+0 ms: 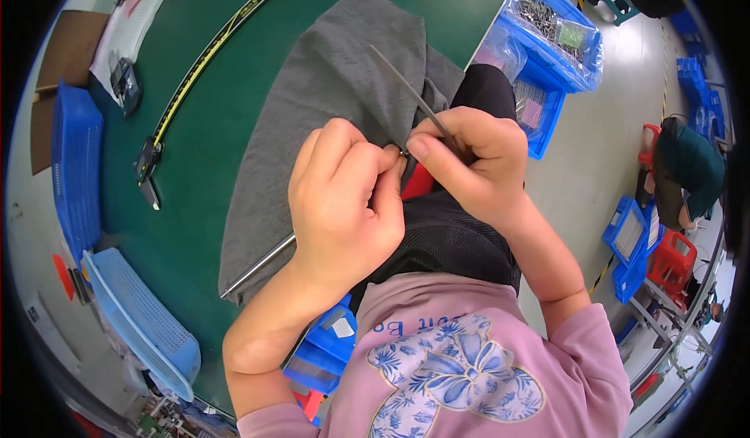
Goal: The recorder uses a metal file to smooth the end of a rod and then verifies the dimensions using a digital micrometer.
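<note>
My left hand (344,196) is closed around a slim shiny metal rod (258,267), whose lower end sticks out past my wrist over the grey cloth. The rod's other tip shows only as a small dark end between my two hands. In my right hand (476,157), a narrow grey file (406,87) is pinched between thumb and fingers and points up and to the left. The fingertips of both hands almost meet at the rod's tip. Beneath them, the grey cloth (328,71) lies over the green table and hangs toward my lap.
A long caliper (207,71) with a yellow scale lies left on the green table (234,87). Blue baskets (144,317) line the left edge. Right of the table, a blue bin (574,71) holds small metal parts in plastic. A seated person (687,169) is farther right.
</note>
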{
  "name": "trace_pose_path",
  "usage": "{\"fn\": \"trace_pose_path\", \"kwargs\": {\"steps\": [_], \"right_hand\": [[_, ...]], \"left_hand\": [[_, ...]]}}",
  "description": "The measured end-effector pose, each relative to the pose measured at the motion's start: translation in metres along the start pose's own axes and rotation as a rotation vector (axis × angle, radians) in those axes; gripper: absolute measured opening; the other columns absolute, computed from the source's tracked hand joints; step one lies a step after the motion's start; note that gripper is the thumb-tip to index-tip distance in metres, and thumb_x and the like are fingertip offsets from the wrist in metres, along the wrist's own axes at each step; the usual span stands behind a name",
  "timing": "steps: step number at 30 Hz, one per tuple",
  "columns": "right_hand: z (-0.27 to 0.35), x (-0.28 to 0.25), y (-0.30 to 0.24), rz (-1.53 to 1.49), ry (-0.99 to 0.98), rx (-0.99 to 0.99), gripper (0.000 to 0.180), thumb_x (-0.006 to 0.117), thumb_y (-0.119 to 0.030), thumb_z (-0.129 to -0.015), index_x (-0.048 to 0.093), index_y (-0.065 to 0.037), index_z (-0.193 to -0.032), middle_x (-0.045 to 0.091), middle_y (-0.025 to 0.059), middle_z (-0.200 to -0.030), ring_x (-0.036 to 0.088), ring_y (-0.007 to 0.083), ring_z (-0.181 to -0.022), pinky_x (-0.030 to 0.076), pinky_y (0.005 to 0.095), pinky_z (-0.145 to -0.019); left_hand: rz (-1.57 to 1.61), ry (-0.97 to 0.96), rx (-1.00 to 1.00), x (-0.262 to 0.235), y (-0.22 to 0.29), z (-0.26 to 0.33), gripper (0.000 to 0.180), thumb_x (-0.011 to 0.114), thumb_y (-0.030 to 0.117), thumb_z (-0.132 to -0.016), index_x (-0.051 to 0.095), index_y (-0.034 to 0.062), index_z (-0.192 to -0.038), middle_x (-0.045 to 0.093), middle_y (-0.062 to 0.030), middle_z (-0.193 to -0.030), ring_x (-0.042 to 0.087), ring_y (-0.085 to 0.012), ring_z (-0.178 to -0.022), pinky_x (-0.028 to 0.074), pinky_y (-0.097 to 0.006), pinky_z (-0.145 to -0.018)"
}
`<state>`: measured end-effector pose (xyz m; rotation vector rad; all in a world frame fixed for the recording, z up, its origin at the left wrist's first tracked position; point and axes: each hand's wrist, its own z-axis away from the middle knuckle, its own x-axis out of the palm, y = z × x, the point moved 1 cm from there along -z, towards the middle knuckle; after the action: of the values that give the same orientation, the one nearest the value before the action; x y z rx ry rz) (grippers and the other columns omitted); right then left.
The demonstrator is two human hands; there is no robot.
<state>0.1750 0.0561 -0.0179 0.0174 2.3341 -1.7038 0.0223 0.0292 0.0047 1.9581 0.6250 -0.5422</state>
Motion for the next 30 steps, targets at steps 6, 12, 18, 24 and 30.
{"fn": "trace_pose_path", "kwargs": {"steps": [6, 12, 18, 24, 30], "right_hand": [[-0.008, 0.0, -0.002, 0.253, 0.046, -0.219, 0.006, 0.072, -0.001, -0.074, 0.065, -0.001, -0.074, 0.056, 0.0076, -0.056, 0.053, 0.0118, -0.045, 0.04, 0.0243, -0.042], [-0.019, -0.033, 0.006, 0.346, 0.244, 0.034, 0.012, 0.072, -0.004, -0.081, 0.066, 0.0, -0.091, 0.052, -0.0026, -0.055, 0.036, 0.0016, -0.047, 0.029, 0.019, -0.045], [0.008, -0.031, -0.007, 0.071, -0.109, 0.236, 0.014, 0.055, -0.008, -0.093, 0.061, 0.003, -0.085, 0.059, 0.0074, -0.065, 0.055, 0.0118, -0.057, 0.043, 0.0263, -0.055], [0.003, -0.034, -0.003, 0.197, -0.14, 0.255, 0.015, 0.057, -0.008, -0.092, 0.061, 0.003, -0.083, 0.062, 0.0093, -0.067, 0.057, 0.0131, -0.059, 0.045, 0.0268, -0.056], [0.007, -0.068, 0.003, 0.204, -0.082, 0.246, 0.013, 0.059, -0.008, -0.091, 0.063, 0.003, -0.083, 0.062, 0.006, -0.069, 0.053, 0.009, -0.06, 0.041, 0.0246, -0.055]], "left_hand": [[-0.003, 0.012, 0.042, 0.0, 0.0, -0.003, 0.018, 0.07, -0.011, -0.066, 0.055, -0.0006, -0.069, 0.048, -0.009, -0.067, 0.048, -0.0219, -0.057, 0.035, -0.031, -0.051], [0.022, 0.037, 0.013, -0.001, -0.003, 0.001, 0.018, 0.071, -0.01, -0.066, 0.055, -0.0001, -0.069, 0.047, -0.0082, -0.067, 0.047, -0.022, -0.057, 0.035, -0.031, -0.05], [0.038, -0.014, -0.01, -0.001, 0.0, 0.001, 0.018, 0.069, -0.006, -0.067, 0.053, 0.0027, -0.067, 0.045, -0.0081, -0.072, 0.048, -0.0257, -0.064, 0.038, -0.037, -0.055], [0.033, -0.016, -0.001, -0.001, 0.001, -0.001, 0.018, 0.069, -0.005, -0.067, 0.054, 0.0026, -0.067, 0.046, -0.008, -0.072, 0.048, -0.0256, -0.063, 0.038, -0.036, -0.054], [0.011, 0.003, -0.003, 0.0, 0.0, 0.001, 0.017, 0.07, -0.006, -0.065, 0.056, 0.0021, -0.069, 0.046, -0.0074, -0.07, 0.048, -0.0245, -0.062, 0.037, -0.035, -0.052]]}}
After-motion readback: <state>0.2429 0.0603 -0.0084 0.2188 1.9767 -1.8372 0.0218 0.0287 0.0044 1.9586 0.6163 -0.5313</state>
